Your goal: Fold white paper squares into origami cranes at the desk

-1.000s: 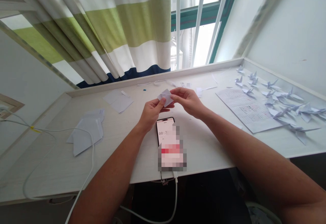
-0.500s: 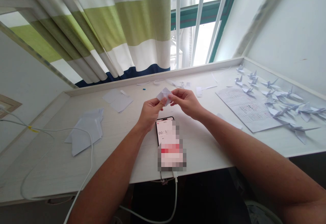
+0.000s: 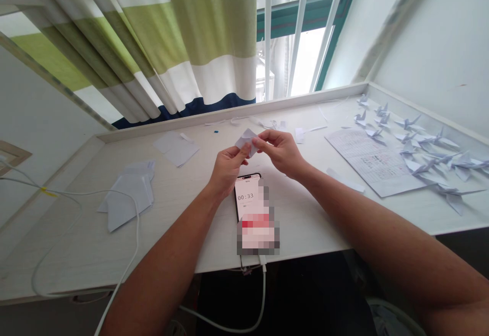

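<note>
Both of my hands hold a small folded piece of white paper (image 3: pixel 246 138) in the air above the desk. My left hand (image 3: pixel 226 169) pinches its lower edge between thumb and fingers. My right hand (image 3: pixel 280 150) pinches its right side with thumb and forefinger. Right below the hands lies a phone (image 3: pixel 250 201) with a timer on its screen, flat on the white desk (image 3: pixel 183 214).
A stack of white paper squares (image 3: pixel 128 198) lies at the left, two more sheets (image 3: pixel 176 148) behind it. Several folded paper cranes (image 3: pixel 420 150) and a printed sheet (image 3: pixel 372 160) lie at the right. A white cable (image 3: pixel 76 196) loops over the left of the desk. Curtain and window stand behind.
The folded paper and both hands have shifted very slightly; the fingers have regripped the paper. The view has tilted a little. Nothing was picked up or let go.
</note>
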Tool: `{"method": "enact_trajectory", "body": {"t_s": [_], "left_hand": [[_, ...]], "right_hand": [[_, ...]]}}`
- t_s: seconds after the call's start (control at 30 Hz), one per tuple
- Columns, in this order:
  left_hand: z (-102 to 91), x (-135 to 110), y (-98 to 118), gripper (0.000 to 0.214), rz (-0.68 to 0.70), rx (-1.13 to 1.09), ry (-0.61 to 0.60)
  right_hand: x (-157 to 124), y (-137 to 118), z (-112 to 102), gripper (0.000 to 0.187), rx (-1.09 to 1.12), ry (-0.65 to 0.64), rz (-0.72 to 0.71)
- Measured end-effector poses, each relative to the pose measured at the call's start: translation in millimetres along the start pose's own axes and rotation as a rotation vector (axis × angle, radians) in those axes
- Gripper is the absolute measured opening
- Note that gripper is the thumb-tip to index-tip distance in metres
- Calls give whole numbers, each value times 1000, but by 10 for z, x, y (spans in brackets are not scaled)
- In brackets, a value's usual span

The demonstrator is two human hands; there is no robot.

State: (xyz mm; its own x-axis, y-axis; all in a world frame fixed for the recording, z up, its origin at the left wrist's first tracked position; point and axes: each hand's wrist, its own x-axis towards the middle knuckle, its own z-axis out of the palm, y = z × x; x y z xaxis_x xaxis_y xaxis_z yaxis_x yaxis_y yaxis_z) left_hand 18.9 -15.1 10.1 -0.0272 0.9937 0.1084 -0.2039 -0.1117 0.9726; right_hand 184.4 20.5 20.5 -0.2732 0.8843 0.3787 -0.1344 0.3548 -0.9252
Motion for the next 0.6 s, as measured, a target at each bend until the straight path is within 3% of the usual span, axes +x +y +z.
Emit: {"method": "enact_trajectory", "body": {"t_s": [0.33,0.6], "left_hand": [[54,-21,33,47,-26,-11,13],[13,-14,-15,48,48,154,-23]], "right_hand": [[-26,-60,29,44,66,-89,39],[-28,-50,36,42,71,-38,20]]}}
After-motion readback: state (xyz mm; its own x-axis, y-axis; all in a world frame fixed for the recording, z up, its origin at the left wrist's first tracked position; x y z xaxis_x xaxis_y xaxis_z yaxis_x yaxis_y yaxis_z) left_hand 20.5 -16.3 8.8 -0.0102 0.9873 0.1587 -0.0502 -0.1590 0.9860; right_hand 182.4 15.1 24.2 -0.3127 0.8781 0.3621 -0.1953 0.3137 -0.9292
